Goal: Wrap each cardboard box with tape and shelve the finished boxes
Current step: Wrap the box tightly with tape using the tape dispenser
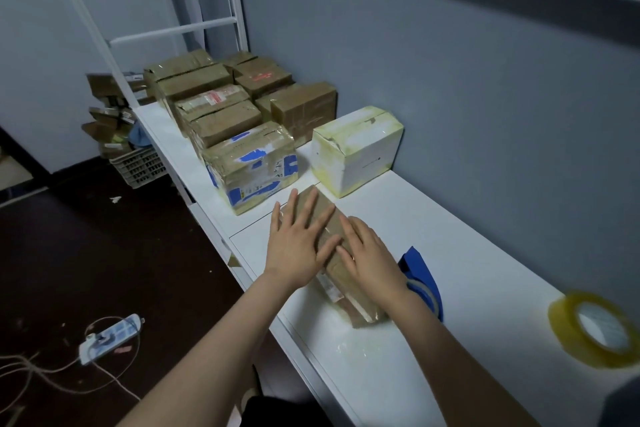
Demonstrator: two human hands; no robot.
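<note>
Just past the fingertips of the left hand [298, 248] and right hand [372, 258], flat on the brown cardboard box [323, 215], a brown box with blue patches [251, 166] and a white box in yellowish tape [360, 149] block the way, a blue tape holder [420, 272] crowds the right wrist, and bare white table [467, 225] lies farther right.

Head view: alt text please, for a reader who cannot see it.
A left hand and right hand press flat on a taped cardboard box on a white table. A blue tape dispenser lies by the right wrist, a clear tape roll farther right. Wrapped boxes and a white box stand farther along the table.
</note>
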